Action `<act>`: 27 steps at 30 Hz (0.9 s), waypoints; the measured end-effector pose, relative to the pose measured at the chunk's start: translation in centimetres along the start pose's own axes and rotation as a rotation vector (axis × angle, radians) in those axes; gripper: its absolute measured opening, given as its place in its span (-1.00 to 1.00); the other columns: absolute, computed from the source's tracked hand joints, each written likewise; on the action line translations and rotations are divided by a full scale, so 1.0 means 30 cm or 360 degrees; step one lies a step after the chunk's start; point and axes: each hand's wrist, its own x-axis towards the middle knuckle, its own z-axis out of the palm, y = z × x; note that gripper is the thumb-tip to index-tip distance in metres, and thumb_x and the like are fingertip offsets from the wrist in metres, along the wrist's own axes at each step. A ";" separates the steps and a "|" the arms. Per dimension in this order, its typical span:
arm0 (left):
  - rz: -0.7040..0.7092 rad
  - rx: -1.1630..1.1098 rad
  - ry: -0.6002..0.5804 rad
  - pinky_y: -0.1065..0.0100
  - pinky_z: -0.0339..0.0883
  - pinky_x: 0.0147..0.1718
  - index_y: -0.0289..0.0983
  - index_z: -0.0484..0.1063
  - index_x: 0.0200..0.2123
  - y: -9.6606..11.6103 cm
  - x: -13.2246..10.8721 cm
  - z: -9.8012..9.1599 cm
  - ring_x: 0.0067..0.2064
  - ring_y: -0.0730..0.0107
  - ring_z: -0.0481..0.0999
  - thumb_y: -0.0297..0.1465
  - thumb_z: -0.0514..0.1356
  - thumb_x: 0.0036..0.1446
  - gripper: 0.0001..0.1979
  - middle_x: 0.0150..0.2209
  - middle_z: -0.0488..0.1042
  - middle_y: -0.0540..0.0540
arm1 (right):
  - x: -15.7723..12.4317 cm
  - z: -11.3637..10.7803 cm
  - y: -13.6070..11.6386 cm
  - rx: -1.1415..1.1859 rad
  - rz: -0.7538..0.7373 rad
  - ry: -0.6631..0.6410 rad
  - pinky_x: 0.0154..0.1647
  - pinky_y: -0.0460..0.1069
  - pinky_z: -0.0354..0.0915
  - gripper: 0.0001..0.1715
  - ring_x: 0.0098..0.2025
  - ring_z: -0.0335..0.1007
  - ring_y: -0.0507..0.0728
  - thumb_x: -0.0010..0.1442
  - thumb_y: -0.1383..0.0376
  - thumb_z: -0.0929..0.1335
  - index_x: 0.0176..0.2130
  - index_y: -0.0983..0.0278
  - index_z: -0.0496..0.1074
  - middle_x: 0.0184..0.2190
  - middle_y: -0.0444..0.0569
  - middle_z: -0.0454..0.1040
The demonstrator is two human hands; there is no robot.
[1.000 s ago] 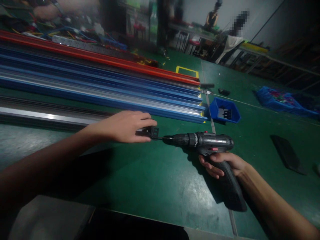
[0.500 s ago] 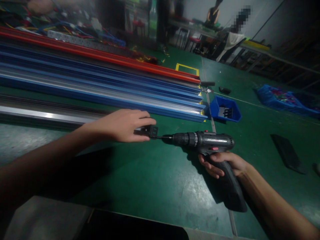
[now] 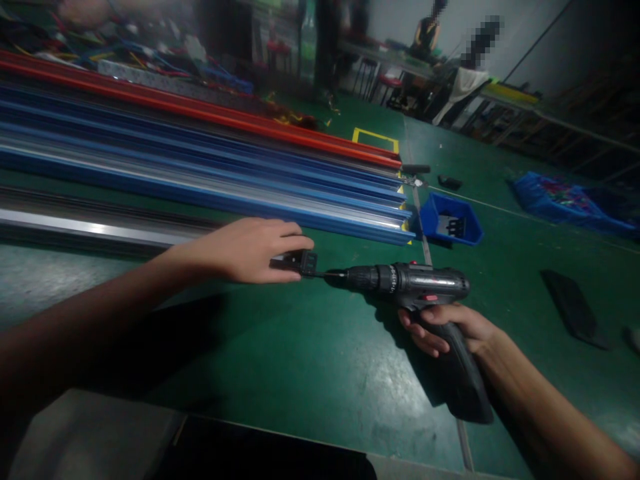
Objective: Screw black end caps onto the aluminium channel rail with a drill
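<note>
My right hand (image 3: 445, 327) is wrapped round the grip of a black cordless drill (image 3: 430, 283), which points left. From its chuck a thin bit (image 3: 327, 274) reaches to a small black end piece (image 3: 309, 261) with slots in its face. My left hand (image 3: 263, 250) is closed round that piece, fingers above and thumb below, at the end of a dark metal profile (image 3: 100, 228). The bit's tip meets the lower part of the piece; whether it sits in a screw I cannot make out.
Blue profiles (image 3: 225, 180) and a red profile (image 3: 240, 120) lie beyond my left hand. A blue bin (image 3: 450, 220) holds small black parts. At right are a dark flat piece (image 3: 575, 307) and blue trays (image 3: 550, 197). People stand in the background.
Almost nothing differs. Both hands, the drill and the black piece keep their places; the view has shifted very slightly.
</note>
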 end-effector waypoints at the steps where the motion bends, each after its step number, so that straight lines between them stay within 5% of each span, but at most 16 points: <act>1: 0.0004 -0.0001 -0.0003 0.24 0.39 -0.10 -0.04 0.42 0.30 -0.001 0.000 0.001 -0.01 0.09 0.57 0.08 0.13 0.35 -0.42 0.14 0.51 -0.19 | 0.000 0.000 -0.001 0.0005 0.0005 0.0002 -0.44 -0.12 0.44 -0.68 -0.58 0.31 -0.08 0.30 0.27 0.49 -0.05 0.48 0.59 -0.39 -0.04 0.52; 27: 0.0021 0.0031 -0.0005 0.21 0.41 -0.10 -0.06 0.41 0.29 0.000 0.000 -0.001 0.01 0.06 0.57 0.08 0.11 0.37 -0.43 0.15 0.51 -0.20 | -0.001 0.000 -0.006 -0.0021 0.0002 -0.0023 -0.45 -0.12 0.44 -0.68 -0.59 0.30 -0.08 0.29 0.27 0.49 -0.07 0.48 0.60 -0.40 -0.04 0.52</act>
